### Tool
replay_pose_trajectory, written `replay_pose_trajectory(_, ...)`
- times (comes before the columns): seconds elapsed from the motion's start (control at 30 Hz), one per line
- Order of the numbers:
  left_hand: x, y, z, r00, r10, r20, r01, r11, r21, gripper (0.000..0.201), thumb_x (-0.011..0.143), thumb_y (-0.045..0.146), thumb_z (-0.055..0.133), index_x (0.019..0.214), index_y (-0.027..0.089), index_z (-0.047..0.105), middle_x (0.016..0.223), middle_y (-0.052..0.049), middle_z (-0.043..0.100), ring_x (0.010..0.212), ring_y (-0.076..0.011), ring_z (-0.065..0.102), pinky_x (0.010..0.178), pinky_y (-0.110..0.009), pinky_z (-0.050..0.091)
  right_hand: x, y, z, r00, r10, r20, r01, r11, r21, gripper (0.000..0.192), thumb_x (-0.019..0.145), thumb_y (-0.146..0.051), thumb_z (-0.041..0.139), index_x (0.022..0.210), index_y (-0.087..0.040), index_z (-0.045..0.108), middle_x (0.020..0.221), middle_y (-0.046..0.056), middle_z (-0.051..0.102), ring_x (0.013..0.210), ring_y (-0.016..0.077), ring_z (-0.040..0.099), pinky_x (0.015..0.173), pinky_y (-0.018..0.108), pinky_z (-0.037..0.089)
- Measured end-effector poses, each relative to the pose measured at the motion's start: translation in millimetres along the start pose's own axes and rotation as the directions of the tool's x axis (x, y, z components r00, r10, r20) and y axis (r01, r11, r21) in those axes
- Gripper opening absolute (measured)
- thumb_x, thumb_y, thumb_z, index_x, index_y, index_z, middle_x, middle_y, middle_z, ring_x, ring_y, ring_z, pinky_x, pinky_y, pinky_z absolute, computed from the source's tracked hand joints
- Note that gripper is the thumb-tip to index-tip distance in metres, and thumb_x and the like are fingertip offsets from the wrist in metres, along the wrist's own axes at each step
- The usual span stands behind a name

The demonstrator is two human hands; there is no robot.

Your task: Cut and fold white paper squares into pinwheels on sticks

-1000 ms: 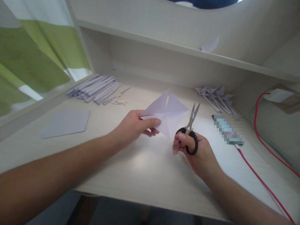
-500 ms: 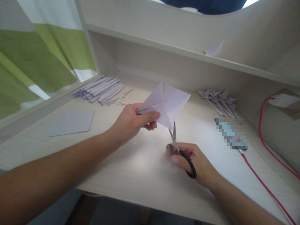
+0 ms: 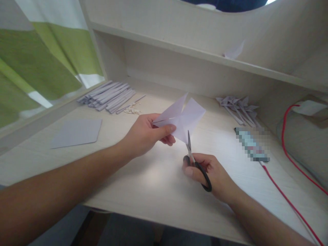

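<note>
Paper square [image 3: 183, 116], pale lilac and already slit in from two of its corners, is held in the air above the middle of the counter [image 3: 159, 177], tilted with one corner pointing down. The left hand [image 3: 147, 135] pinches it at its left corner, thumb on top and fingers curled underneath. Black-handled scissors [image 3: 196, 162] sit in the right hand [image 3: 212, 176], fingers closed through the loops, blades pointing up and away toward the back of the counter. The blade tips meet the paper's lowest corner; the blades look nearly closed, though the angle makes it hard to say how far they have bitten in.

Toward the counter's left edge a flat sheet [image 3: 77, 132] of the same lilac paper lies alone. Behind it, at the back left corner, a pile of long folded strips [image 3: 110, 95] lies fanned out, with a small heap of white pins or scraps [image 3: 132, 110] just beside its near end. At the back right a cluster of finished pinwheels [image 3: 238, 106] on sticks lies against the wall. Nearer the right edge lies a blurred-out flat object [image 3: 252, 143], with a red cable [image 3: 287, 201] running from its near end toward the front right corner. A loose paper piece [image 3: 234, 51] rests on the shelf [image 3: 179, 49] above the counter.
</note>
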State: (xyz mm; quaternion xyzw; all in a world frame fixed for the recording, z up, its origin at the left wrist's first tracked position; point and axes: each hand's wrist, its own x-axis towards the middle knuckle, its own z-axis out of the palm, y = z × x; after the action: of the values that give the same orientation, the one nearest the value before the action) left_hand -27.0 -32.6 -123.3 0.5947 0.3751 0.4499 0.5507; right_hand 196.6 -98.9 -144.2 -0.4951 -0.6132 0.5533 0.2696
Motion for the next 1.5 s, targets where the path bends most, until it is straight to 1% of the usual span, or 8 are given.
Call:
replay_pose_trajectory(0.33, 0, 1, 1.1, 1.000, -0.006, 0.008, 0.007, 0.999, -0.040, 0.013, 0.087, 0.020, 0.075, 0.076, 0.013, 0.073, 0.065, -0.001, 0.076, 0.061, -0.0144, 0.072, 0.064, -0.024, 0.061, -2, -2, 0, 1.000, 0.016, 0.002, -0.016, 1.000, 0.002, 0.050, 0.078, -0.063, 0.080, 0.071, -0.017, 0.060, 0.064, -0.003, 0.045, 0.060, 0.0114, 0.037, 0.053, 0.025, 0.030)
replay_pose_trajectory(0.5, 0, 0, 1.6, 1.000, -0.025, 0.006, 0.026, 0.998, -0.051, 0.013, 0.088, 0.018, 0.074, 0.077, 0.012, 0.072, 0.064, 0.000, 0.075, 0.060, -0.0127, 0.071, 0.063, -0.022, 0.060, -1, 4, 0, 1.000, 0.012, 0.000, -0.012, 1.000, 0.016, 0.044, 0.081, -0.054, 0.081, 0.071, -0.017, 0.061, 0.064, -0.004, 0.045, 0.059, 0.0108, 0.036, 0.054, 0.025, 0.029)
replay_pose_trajectory(0.6, 0, -2, 1.4, 0.999, -0.032, 0.013, 0.032, 0.997, -0.076, 0.012, 0.088, 0.018, 0.074, 0.078, 0.012, 0.071, 0.063, 0.000, 0.075, 0.059, -0.0122, 0.071, 0.062, -0.021, 0.059, -1, 6, -1, 1.000, 0.018, -0.009, -0.018, 0.999, 0.038, 0.044, 0.078, -0.052, 0.084, 0.069, -0.017, 0.059, 0.062, -0.005, 0.043, 0.058, 0.0102, 0.033, 0.053, 0.025, 0.027)
replay_pose_trajectory(0.77, 2, -4, 0.4, 0.999, -0.029, 0.017, 0.031, 0.995, -0.099, 0.014, 0.088, 0.021, 0.076, 0.078, 0.013, 0.070, 0.064, 0.000, 0.075, 0.058, -0.0117, 0.070, 0.061, -0.021, 0.059, 0, 9, -1, 0.999, 0.035, -0.024, -0.035, 0.999, 0.031, 0.044, 0.077, -0.053, 0.083, 0.067, -0.018, 0.058, 0.062, -0.004, 0.042, 0.059, 0.0105, 0.034, 0.053, 0.026, 0.025)
replay_pose_trajectory(1.0, 2, -4, 1.1, 0.999, -0.048, 0.021, 0.050, 0.991, -0.120, 0.014, 0.087, 0.022, 0.076, 0.080, 0.012, 0.070, 0.064, -0.001, 0.075, 0.056, -0.0119, 0.070, 0.060, -0.021, 0.058, 2, 10, 1, 0.994, 0.088, -0.066, -0.084, 0.995, 0.060, 0.047, 0.073, -0.053, 0.086, 0.062, -0.019, 0.055, 0.057, -0.006, 0.038, 0.055, 0.0094, 0.029, 0.051, 0.026, 0.022)
replay_pose_trajectory(1.2, 2, -5, 0.8, 0.997, -0.070, 0.011, 0.071, 0.991, -0.115, 0.014, 0.086, 0.023, 0.076, 0.080, 0.013, 0.070, 0.063, -0.001, 0.074, 0.056, -0.0125, 0.069, 0.060, -0.022, 0.058, 2, 10, 0, 0.991, 0.113, -0.074, -0.110, 0.993, 0.038, 0.044, 0.074, -0.051, 0.083, 0.061, -0.019, 0.055, 0.056, -0.006, 0.039, 0.053, 0.0090, 0.029, 0.051, 0.027, 0.023)
replay_pose_trajectory(1.37, 3, -4, 0.2, 0.997, -0.082, 0.016, 0.083, 0.989, -0.121, 0.014, 0.086, 0.024, 0.076, 0.081, 0.013, 0.070, 0.064, -0.002, 0.074, 0.056, -0.0128, 0.069, 0.061, -0.023, 0.058, 4, 4, 2, 0.987, 0.124, -0.103, -0.123, 0.992, 0.016, 0.043, 0.070, -0.052, 0.085, 0.059, -0.019, 0.059, 0.055, -0.006, 0.041, 0.053, 0.0095, 0.030, 0.052, 0.027, 0.025)
replay_pose_trajectory(1.5, 2, -3, 0.3, 0.996, -0.088, 0.024, 0.090, 0.991, -0.101, 0.014, 0.086, 0.025, 0.076, 0.081, 0.013, 0.070, 0.065, -0.002, 0.074, 0.057, -0.0134, 0.069, 0.062, -0.024, 0.059, 4, 2, 2, 0.987, 0.132, -0.090, -0.130, 0.991, 0.029, 0.044, 0.069, -0.052, 0.086, 0.059, -0.019, 0.059, 0.056, -0.006, 0.042, 0.055, 0.0097, 0.030, 0.053, 0.027, 0.025)
